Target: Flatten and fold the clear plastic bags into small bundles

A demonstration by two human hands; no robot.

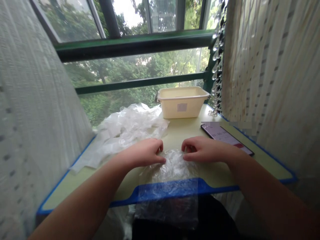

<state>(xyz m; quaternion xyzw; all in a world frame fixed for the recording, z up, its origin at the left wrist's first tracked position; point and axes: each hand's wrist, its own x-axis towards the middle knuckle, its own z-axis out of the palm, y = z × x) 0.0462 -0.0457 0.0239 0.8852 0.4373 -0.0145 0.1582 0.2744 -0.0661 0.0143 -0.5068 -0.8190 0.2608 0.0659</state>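
Note:
A clear, crinkled plastic bag (172, 170) lies in front of me, its lower part hanging over the table's front edge. At its far left corner is my left hand (147, 151), fingers curled and thumb stretched along the film, closed on the bag's edge. My right hand (202, 150) mirrors it at the far right corner, with bent fingers and the thumb on the plastic. The fingertips partly hide the grip on both sides. Beyond my left hand spreads a loose heap of clear plastic bags (130, 120).
The pale table (120, 186) has a blue rim with a notch in front. A cream plastic bin (172, 108) with a label stands at the back. Right of my right hand lies a phone (225, 138). Curtains flank both sides, and a bead strand (216, 76) hangs by the window.

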